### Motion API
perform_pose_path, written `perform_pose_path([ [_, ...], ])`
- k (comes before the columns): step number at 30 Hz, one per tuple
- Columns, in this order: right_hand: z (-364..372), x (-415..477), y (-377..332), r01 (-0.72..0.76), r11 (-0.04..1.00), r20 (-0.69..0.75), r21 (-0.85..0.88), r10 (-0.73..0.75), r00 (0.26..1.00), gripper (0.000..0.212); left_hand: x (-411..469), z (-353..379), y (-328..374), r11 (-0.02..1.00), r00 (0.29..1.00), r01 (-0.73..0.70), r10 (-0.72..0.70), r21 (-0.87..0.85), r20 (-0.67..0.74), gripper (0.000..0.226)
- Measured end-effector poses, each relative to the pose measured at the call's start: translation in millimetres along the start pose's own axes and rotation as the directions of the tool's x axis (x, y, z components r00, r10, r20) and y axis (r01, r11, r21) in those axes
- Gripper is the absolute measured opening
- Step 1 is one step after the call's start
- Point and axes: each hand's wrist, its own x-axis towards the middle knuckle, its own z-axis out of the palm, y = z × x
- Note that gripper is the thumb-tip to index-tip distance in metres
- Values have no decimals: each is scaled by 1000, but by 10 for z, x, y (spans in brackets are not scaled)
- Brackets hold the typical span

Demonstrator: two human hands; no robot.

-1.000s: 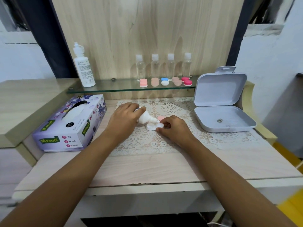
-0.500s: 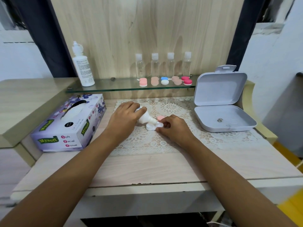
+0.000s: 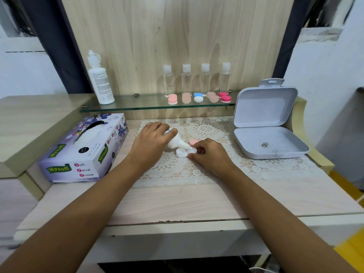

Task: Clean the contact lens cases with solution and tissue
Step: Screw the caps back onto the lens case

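My left hand [image 3: 151, 141] grips a small white solution bottle [image 3: 176, 143], tilted so its nozzle points down at a white contact lens case [image 3: 182, 153] lying on the lace mat [image 3: 177, 170]. My right hand [image 3: 208, 154] pinches the right end of that case against the mat. A pink cap [image 3: 193, 142] lies just behind the case, partly hidden by my right fingers. A Mysoft tissue box [image 3: 82, 148] stands to the left of the mat.
A glass shelf [image 3: 137, 104] at the back carries a large white solution bottle [image 3: 99, 79], several clear small bottles [image 3: 197, 79] and several coloured lens cases [image 3: 198, 97]. An open white plastic box [image 3: 266, 123] sits at the right. Bare tabletop lies in front of the mat.
Both hands, the small bottle and the case keep the same pose; only the camera view shifts slightly.
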Motion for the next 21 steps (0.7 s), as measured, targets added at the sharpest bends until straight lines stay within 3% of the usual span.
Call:
perform_pose_path([
  [21, -16, -15, -14, 6, 1000, 2, -3, -6, 1000, 21, -27, 20, 2, 998, 999, 37, -36, -45, 11, 51],
])
